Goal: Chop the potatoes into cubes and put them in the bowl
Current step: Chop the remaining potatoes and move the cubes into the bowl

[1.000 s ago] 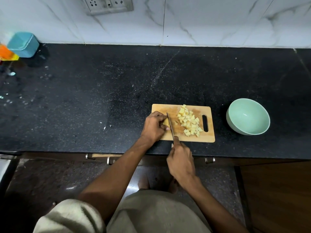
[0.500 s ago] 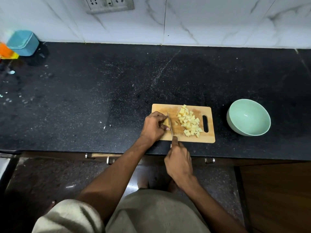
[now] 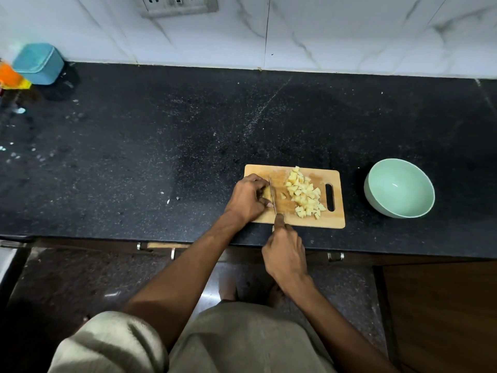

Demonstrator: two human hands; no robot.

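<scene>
A wooden cutting board [image 3: 333, 222] lies on the black counter near its front edge. A heap of several pale yellow potato cubes [image 3: 305, 192] sits on the board's right half. My left hand [image 3: 248, 197] curls over a small uncut potato piece [image 3: 267, 193] on the board's left side, mostly hiding it. My right hand [image 3: 285, 255] grips the handle of a knife [image 3: 273, 196], whose blade stands against the potato piece beside my left fingers. A single cube lies just right of the blade. An empty mint green bowl [image 3: 399, 188] stands to the right of the board.
A teal box [image 3: 37, 63] and an orange item [image 3: 9, 76] stand at the counter's far left by the tiled wall. Small scraps [image 3: 172, 199] lie left of the board. A wall socket [image 3: 176, 4] is above. Drawer handles sit under the counter edge.
The knife has shifted slightly along the potato piece while my left hand stays on it. The camera view has drifted a little.
</scene>
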